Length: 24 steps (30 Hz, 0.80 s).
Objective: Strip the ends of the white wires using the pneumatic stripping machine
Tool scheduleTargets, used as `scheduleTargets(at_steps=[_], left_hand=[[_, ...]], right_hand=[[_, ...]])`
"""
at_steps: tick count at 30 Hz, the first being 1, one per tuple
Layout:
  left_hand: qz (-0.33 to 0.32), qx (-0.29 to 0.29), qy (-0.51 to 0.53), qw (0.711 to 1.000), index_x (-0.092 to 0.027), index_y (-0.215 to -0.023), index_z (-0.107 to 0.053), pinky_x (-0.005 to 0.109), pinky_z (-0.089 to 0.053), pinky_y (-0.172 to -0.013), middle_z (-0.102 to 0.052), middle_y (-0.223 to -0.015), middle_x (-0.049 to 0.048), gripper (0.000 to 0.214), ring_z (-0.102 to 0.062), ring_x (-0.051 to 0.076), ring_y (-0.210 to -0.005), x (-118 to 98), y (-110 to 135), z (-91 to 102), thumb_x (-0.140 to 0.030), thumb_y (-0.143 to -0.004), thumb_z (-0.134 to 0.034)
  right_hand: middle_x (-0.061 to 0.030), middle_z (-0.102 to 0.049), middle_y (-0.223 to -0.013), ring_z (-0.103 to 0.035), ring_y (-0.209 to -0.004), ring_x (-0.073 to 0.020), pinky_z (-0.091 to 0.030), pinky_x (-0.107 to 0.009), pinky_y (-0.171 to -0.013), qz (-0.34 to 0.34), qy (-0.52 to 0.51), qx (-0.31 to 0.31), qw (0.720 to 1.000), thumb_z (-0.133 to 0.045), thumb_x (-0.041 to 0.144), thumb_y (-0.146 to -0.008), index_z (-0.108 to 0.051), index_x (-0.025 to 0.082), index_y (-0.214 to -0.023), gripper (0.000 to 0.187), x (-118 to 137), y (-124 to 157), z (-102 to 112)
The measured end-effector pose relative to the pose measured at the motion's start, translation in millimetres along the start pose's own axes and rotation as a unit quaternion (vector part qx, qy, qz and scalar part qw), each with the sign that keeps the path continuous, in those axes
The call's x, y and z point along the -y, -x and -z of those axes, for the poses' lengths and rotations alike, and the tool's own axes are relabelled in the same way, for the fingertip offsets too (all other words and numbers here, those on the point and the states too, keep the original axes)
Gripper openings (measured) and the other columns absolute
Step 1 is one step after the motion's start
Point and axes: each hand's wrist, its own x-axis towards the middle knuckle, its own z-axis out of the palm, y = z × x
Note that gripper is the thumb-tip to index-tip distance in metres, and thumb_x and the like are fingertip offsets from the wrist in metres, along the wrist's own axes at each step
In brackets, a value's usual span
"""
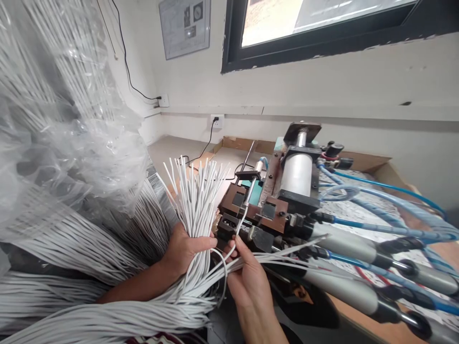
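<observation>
My left hand is wrapped round a thick bundle of white cables, whose loose ends fan upward. To its right, my right hand pinches a single white cable between thumb and fingertips. That cable's upper end reaches into the pneumatic machine, among its brown plates and dark blocks. Several more cables cross over the right palm and stick out to the right, some with stripped-looking ends. Whether the right fingers also grip these, I cannot tell.
Long white cable bundles and crumpled clear plastic wrapping fill the left side. A silver cylinder stands on the machine, with blue air hoses and grey cylinders to the right. Behind are a wall socket and a window.
</observation>
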Motion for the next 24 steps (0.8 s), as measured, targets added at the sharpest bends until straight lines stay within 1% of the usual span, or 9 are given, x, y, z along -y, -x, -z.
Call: scheduleTargets(at_steps=[5, 7, 9, 11, 14, 16, 18, 21, 24], left_hand=[[0.021, -0.008, 0.046, 0.999, -0.015, -0.068, -0.062, 0.020, -0.044, -0.051, -0.060, -0.057, -0.0036, 0.017, -0.055, 0.010, -0.052, 6.6, 1.9, 0.1, -0.014, -0.053, -0.072], [0.024, -0.011, 0.068, 0.997, -0.015, -0.070, -0.063, 0.021, -0.044, -0.050, -0.061, -0.057, -0.0026, 0.018, -0.055, 0.011, -0.051, 8.0, 2.4, -0.8, -0.018, -0.055, -0.071], [0.016, -0.013, 0.079, 0.997, -0.014, -0.073, -0.063, 0.022, -0.044, -0.049, -0.061, -0.058, -0.0018, 0.018, -0.055, 0.012, -0.050, 7.3, 3.1, -2.5, -0.020, -0.057, -0.070], [0.000, -0.017, 0.077, 0.997, -0.014, -0.074, -0.064, 0.023, -0.045, -0.052, -0.062, -0.061, -0.0017, 0.018, -0.055, 0.012, -0.052, 5.8, 4.0, -4.1, -0.019, -0.058, -0.070], [-0.029, -0.033, 0.061, 0.997, -0.014, -0.075, -0.064, 0.022, -0.045, -0.058, -0.063, -0.064, -0.0021, 0.018, -0.055, 0.011, -0.057, 5.9, 4.4, -4.8, -0.015, -0.057, -0.070], [-0.032, -0.044, 0.045, 0.997, -0.013, -0.073, -0.065, 0.022, -0.045, -0.059, -0.062, -0.063, -0.0019, 0.017, -0.055, 0.012, -0.058, 8.3, 3.7, -4.0, -0.015, -0.057, -0.070], [-0.025, -0.056, 0.026, 0.998, -0.013, -0.069, -0.065, 0.022, -0.045, -0.057, -0.063, -0.062, -0.0010, 0.015, -0.056, 0.013, -0.058, 10.7, 2.6, -3.5, -0.017, -0.056, -0.071], [-0.028, -0.069, -0.004, 0.997, -0.013, -0.065, -0.065, 0.022, -0.044, -0.056, -0.064, -0.061, -0.0001, 0.011, -0.057, 0.013, -0.057, 11.1, 1.4, -4.3, -0.019, -0.057, -0.070], [-0.044, -0.081, -0.031, 0.995, -0.013, -0.063, -0.065, 0.021, -0.043, -0.054, -0.064, -0.059, -0.0009, 0.009, -0.055, 0.012, -0.055, 9.9, 1.0, -5.2, -0.016, -0.056, -0.069]], right_hand=[[0.0018, -0.059, -0.056, -0.049, -0.049, -0.0062, -0.043, -0.015, -0.047, 0.005, 0.032, 0.006, 0.999, -0.082, 0.015, -0.043, -0.063, 0.012, -0.064, 0.028, -1.4, 5.6, 2.0], [0.0014, -0.060, -0.059, -0.051, -0.052, -0.0082, -0.044, -0.019, -0.051, 0.019, 0.075, 0.036, 0.996, -0.083, 0.022, -0.046, -0.065, 0.013, -0.067, 0.029, -4.3, 9.7, 5.5], [0.0007, -0.060, -0.062, -0.051, -0.055, -0.0101, -0.043, -0.022, -0.053, 0.037, 0.142, 0.085, 0.986, -0.081, 0.029, -0.051, -0.066, 0.013, -0.071, 0.030, -8.1, 13.5, 11.9], [0.0006, -0.059, -0.061, -0.049, -0.053, -0.0107, -0.040, -0.023, -0.051, 0.064, 0.229, 0.117, 0.964, -0.078, 0.035, -0.057, -0.067, 0.014, -0.075, 0.030, -12.3, 16.3, 20.5], [0.0007, -0.057, -0.057, -0.048, -0.053, -0.0121, -0.040, -0.026, -0.054, 0.129, 0.328, 0.125, 0.928, -0.075, 0.039, -0.062, -0.067, 0.014, -0.072, 0.028, -18.3, 20.3, 32.5], [-0.0016, -0.060, -0.064, -0.053, -0.062, -0.0160, -0.043, -0.030, -0.063, 0.168, 0.355, 0.144, 0.908, -0.073, 0.038, -0.063, -0.067, 0.015, -0.072, 0.026, -21.3, 23.9, 36.2], [-0.0038, -0.062, -0.074, -0.056, -0.072, -0.0193, -0.043, -0.032, -0.070, 0.215, 0.381, 0.161, 0.885, -0.071, 0.037, -0.066, -0.067, 0.016, -0.078, 0.025, -23.1, 27.5, 36.2], [-0.0051, -0.061, -0.081, -0.055, -0.077, -0.0193, -0.043, -0.030, -0.068, 0.300, 0.414, 0.142, 0.848, -0.067, 0.037, -0.070, -0.066, 0.017, -0.086, 0.026, -23.4, 30.6, 33.4], [-0.0047, -0.059, -0.081, -0.054, -0.077, -0.0177, -0.043, -0.029, -0.068, 0.343, 0.416, 0.152, 0.828, -0.064, 0.035, -0.073, -0.065, 0.017, -0.082, 0.020, -22.5, 31.4, 32.7]])
